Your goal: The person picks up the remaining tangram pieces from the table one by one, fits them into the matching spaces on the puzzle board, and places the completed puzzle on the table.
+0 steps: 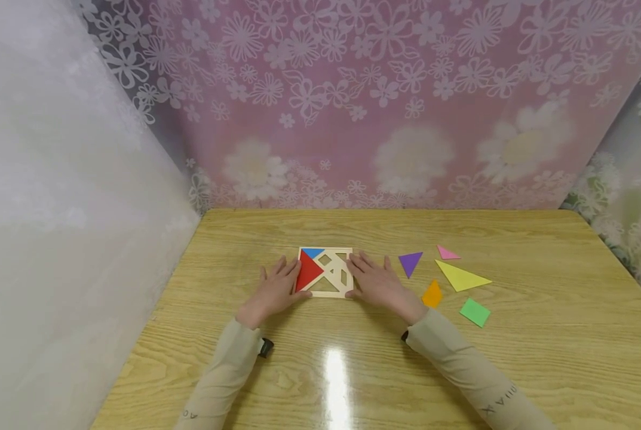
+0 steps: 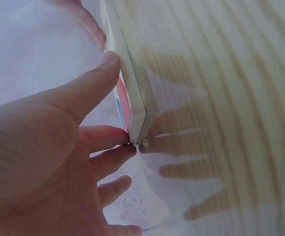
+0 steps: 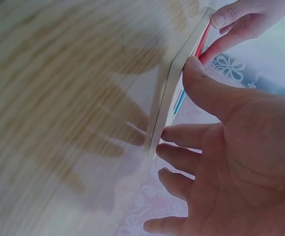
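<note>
A pale wooden tangram board lies flat on the table between my two hands. In it a large red triangle fills the left side, and a small blue triangle sits at the top left; its other cut-outs are bare. My left hand touches the board's left edge with extended fingers, its thumb along the near edge. Against the right edge rest the fingertips of my right hand, its thumb at the near right corner. Both wrist views show the board's side, with thumb and index finger touching it and the other fingers spread.
Loose pieces lie right of my right hand: a purple triangle, a pink triangle, a large yellow triangle, an orange piece beside the right wrist, and a green square. Flowered cloth hangs behind the wooden table.
</note>
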### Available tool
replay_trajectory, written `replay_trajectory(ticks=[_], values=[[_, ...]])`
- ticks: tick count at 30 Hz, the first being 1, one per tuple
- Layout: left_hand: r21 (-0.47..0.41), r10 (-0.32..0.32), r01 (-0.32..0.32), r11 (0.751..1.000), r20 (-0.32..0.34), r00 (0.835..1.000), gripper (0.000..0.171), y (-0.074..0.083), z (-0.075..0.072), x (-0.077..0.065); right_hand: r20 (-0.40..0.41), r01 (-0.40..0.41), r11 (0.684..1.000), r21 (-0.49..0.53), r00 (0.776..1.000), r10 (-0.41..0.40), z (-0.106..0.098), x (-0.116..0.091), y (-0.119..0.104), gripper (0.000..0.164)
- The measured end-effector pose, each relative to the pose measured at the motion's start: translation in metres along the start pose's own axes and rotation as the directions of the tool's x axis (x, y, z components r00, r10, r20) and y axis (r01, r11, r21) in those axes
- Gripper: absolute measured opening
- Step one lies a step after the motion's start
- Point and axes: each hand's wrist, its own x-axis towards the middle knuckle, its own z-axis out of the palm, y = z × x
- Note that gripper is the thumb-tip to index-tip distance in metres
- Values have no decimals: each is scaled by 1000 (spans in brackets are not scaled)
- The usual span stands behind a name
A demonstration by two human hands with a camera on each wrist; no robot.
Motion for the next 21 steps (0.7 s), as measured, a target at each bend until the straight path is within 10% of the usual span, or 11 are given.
replay_trajectory(ticks=[21], values=[[7, 32, -32, 999, 6, 999, 83, 19, 7, -2, -30, -4, 1000, -3, 1000, 4, 4, -22, 17, 76]])
